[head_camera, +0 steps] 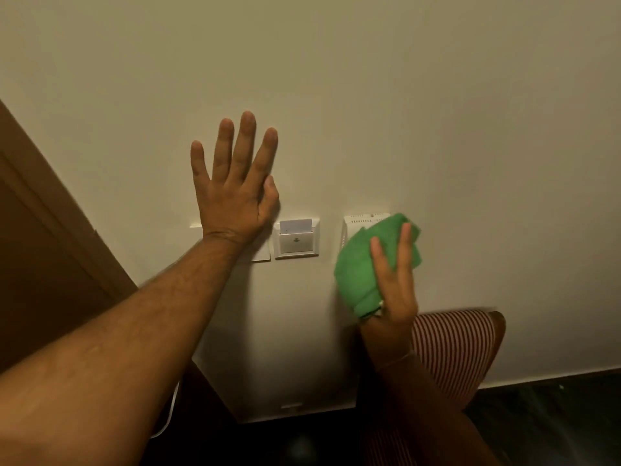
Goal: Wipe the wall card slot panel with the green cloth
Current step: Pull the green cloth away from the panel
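Wall (369, 95): plain cream paint, matte, unmarked across the upper field. Lighting dim and warm, with soft shadows below mid-height. At left, a brown wooden door frame (50, 210) runs diagonally through the view. At lower right, a chair (450, 351) with red-and-white striped upholstery and a wooden edge stands against the wall. Floor (554, 418): dark, glossy, meeting the wall along a straight line. A thin white cable (169, 415) hangs at lower left.
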The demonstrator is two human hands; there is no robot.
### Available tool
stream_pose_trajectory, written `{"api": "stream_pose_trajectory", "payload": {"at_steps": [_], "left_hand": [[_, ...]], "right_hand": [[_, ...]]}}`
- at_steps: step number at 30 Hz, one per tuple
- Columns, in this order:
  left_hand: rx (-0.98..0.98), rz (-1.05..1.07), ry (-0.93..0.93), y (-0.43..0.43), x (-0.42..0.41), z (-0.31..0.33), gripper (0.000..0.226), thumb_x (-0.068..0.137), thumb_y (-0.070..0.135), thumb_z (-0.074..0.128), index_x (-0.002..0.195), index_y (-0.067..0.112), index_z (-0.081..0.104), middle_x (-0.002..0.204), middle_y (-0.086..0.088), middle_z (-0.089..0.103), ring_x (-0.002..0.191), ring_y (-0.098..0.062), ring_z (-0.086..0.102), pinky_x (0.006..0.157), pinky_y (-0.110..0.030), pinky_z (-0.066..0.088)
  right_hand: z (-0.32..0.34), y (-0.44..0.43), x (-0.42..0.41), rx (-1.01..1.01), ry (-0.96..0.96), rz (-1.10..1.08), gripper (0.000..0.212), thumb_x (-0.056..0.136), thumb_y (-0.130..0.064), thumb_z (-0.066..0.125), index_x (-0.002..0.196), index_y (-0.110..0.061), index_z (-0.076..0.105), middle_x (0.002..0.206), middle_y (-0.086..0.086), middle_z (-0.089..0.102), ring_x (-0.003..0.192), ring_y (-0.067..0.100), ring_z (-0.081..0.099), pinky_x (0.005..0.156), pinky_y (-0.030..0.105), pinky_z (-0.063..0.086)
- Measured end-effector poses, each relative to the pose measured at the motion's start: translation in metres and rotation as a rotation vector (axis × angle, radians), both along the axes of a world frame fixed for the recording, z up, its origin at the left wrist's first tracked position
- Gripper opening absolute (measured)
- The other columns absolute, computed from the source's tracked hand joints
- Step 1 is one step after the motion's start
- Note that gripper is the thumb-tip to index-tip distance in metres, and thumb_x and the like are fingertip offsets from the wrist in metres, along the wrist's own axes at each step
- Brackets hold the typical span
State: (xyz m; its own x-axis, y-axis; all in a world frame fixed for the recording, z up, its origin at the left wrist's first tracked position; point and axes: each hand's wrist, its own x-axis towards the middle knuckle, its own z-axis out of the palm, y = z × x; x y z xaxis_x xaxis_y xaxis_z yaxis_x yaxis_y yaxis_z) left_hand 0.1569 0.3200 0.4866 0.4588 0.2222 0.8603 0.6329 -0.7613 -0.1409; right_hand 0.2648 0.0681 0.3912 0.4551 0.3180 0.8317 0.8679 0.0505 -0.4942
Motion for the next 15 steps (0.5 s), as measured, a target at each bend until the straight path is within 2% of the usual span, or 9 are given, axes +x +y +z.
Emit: {"api": "stream_pose_trajectory", "payload": {"at_steps": [2, 3, 6, 8, 11, 12, 13, 15], "left_hand": [[-0.057, -0.016, -0.001, -0.011, -0.002, 0.003, 0.074, 0.114, 0.038, 0.036, 0.177, 0.032, -0.002, 0.185, -0.011, 0.012, 0.172, -0.030, -0.005, 0.135, -0.061, -0.005], [-0.090, -0.005, -0.004, -0.017, -0.002, 0.002, 0.073, 0.115, 0.039, 0.034, 0.178, 0.032, 0.000, 0.185, -0.009, 0.007, 0.172, -0.026, -0.011, 0.135, -0.063, -0.002], [-0.236, -0.023, -0.084, -0.049, 0.001, -0.020, 0.072, 0.115, 0.041, 0.032, 0.180, 0.027, 0.003, 0.186, -0.005, -0.004, 0.172, -0.025, -0.012, 0.138, -0.058, -0.002], [-0.328, -0.029, -0.086, -0.086, 0.001, -0.064, 0.075, 0.114, 0.043, 0.033, 0.180, 0.026, 0.001, 0.186, -0.005, -0.008, 0.173, -0.027, -0.007, 0.139, -0.051, -0.006], [-0.492, -0.055, 0.095, -0.155, 0.000, -0.165, 0.075, 0.111, 0.044, 0.033, 0.180, 0.027, 0.007, 0.187, -0.004, -0.006, 0.172, -0.023, -0.010, 0.138, -0.051, -0.002], [-0.567, -0.070, 0.161, -0.178, -0.003, -0.203, 0.074, 0.111, 0.044, 0.034, 0.179, 0.027, 0.013, 0.187, -0.004, -0.002, 0.172, -0.022, -0.008, 0.138, -0.054, 0.003], [-0.638, -0.090, 0.222, -0.199, -0.010, -0.238, 0.072, 0.110, 0.044, 0.035, 0.178, 0.026, 0.019, 0.186, -0.005, 0.003, 0.171, -0.022, -0.003, 0.137, -0.057, 0.009], [-0.759, -0.125, 0.364, -0.238, -0.028, -0.308, 0.070, 0.110, 0.043, 0.036, 0.177, 0.023, 0.028, 0.185, -0.005, 0.011, 0.171, -0.025, 0.007, 0.136, -0.059, 0.014]], "right_hand": [[0.018, -0.017, 0.021, 0.018, -0.022, -0.011, 0.068, 0.103, -0.015, 0.072, 0.163, -0.023, 0.040, 0.179, 0.006, 0.015, 0.164, 0.038, 0.027, 0.119, 0.065, 0.046], [0.022, -0.025, 0.031, 0.005, -0.023, -0.028, 0.063, 0.106, -0.021, 0.069, 0.162, -0.018, 0.042, 0.179, 0.007, 0.014, 0.165, 0.038, 0.025, 0.121, 0.067, 0.044], [0.009, -0.050, 0.054, -0.063, 0.013, -0.067, 0.058, 0.109, -0.028, 0.061, 0.162, -0.012, 0.041, 0.180, 0.004, 0.011, 0.167, 0.032, 0.020, 0.128, 0.060, 0.036], [-0.018, -0.070, 0.058, -0.136, 0.079, -0.072, 0.058, 0.109, -0.026, 0.058, 0.163, -0.014, 0.040, 0.181, 0.004, 0.011, 0.168, 0.028, 0.019, 0.128, 0.060, 0.037], [-0.087, -0.106, 0.058, -0.302, 0.276, -0.092, 0.060, 0.109, -0.038, 0.057, 0.162, -0.014, 0.044, 0.179, 0.011, 0.017, 0.165, 0.034, 0.026, 0.130, 0.053, 0.036], [-0.117, -0.120, 0.056, -0.370, 0.322, -0.118, 0.060, 0.106, -0.035, 0.058, 0.160, -0.011, 0.047, 0.177, 0.016, 0.021, 0.163, 0.040, 0.029, 0.130, 0.055, 0.035], [-0.148, -0.133, 0.054, -0.443, 0.355, -0.151, 0.059, 0.103, -0.023, 0.058, 0.158, -0.008, 0.048, 0.175, 0.021, 0.024, 0.161, 0.044, 0.031, 0.128, 0.060, 0.035], [-0.212, -0.163, 0.043, -0.593, 0.507, -0.129, 0.066, 0.096, 0.006, 0.061, 0.159, -0.006, 0.044, 0.176, 0.017, 0.020, 0.163, 0.044, 0.025, 0.129, 0.066, 0.032]]}}
